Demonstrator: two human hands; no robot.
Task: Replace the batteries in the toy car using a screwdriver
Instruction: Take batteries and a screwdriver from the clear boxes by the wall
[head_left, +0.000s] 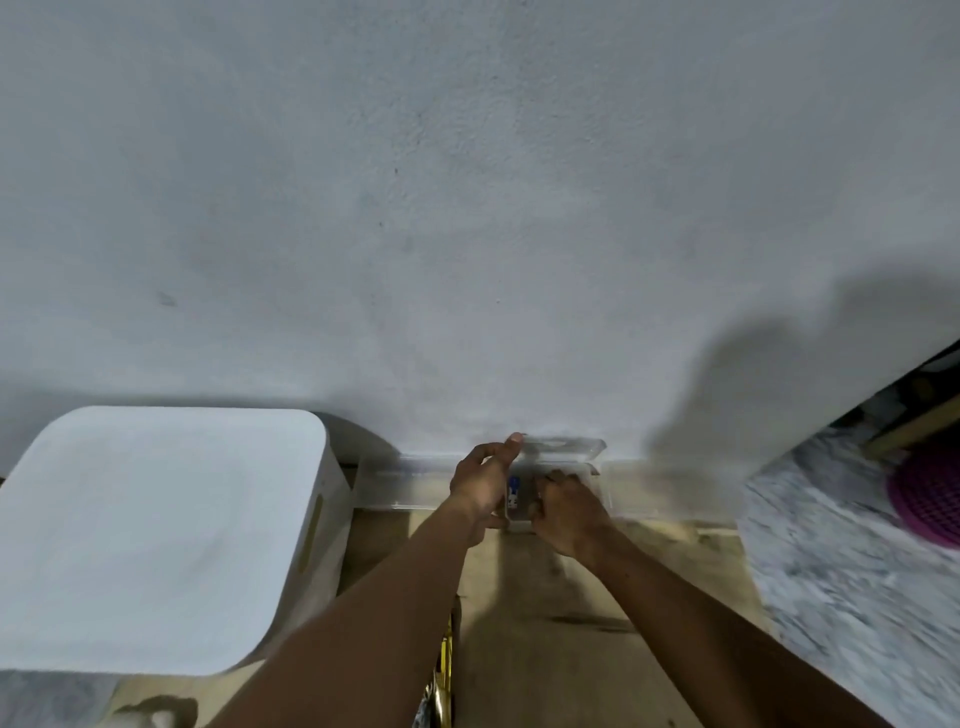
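A small clear plastic box (597, 480) stands on the floor against the white wall, its clear lid (566, 448) tipped up. My left hand (480, 486) holds the lid's left edge, thumb at the top. My right hand (569, 512) reaches into the box with curled fingers; what they hold is hidden. A blue-and-white item (513, 491) shows inside, between my hands. Something yellow (445, 652) peeks out under my left forearm. No toy car or screwdriver can be made out.
A second clear container (384, 480) lies left of the box along the wall. A white bin with a lid (156, 535) stands at the left. A marbled surface (852, 561) with a purple mat (930, 499) is at the right. Bare tan floor (545, 649) lies between them.
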